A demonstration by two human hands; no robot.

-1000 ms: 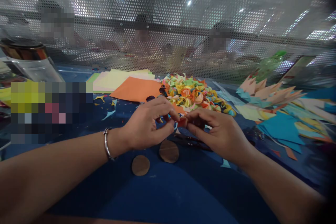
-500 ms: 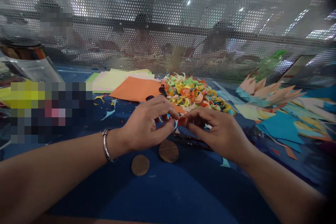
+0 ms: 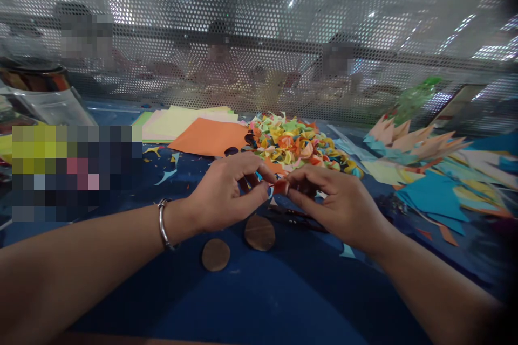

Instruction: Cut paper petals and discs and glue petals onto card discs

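Note:
A small orange-red piece of paper (image 3: 279, 186) is pinched between my two hands over the middle of the table. My left hand (image 3: 230, 188), with a silver bangle at its wrist, grips the piece's left end between thumb and forefinger. On the other side, my right hand (image 3: 334, 199) holds the right end in the same sort of pinch. Fingertips hide part of the paper. Below the hands lie two round brown discs, a larger disc (image 3: 259, 233) and a smaller disc (image 3: 216, 255). Behind the hands rises a heap of small folded coloured papers (image 3: 291, 137).
Orange sheets (image 3: 212, 136) and pale yellow sheets (image 3: 178, 121) lie at the back. Spiky folded peach-and-blue paper pieces (image 3: 408, 137), blue paper squares (image 3: 433, 197) and scraps sit right. A perforated metal screen (image 3: 259, 64) closes off the back, with people beyond it.
The orange-red paper has turned slightly between my fingertips. My left fingers have shifted a little; otherwise both hands stay in place.

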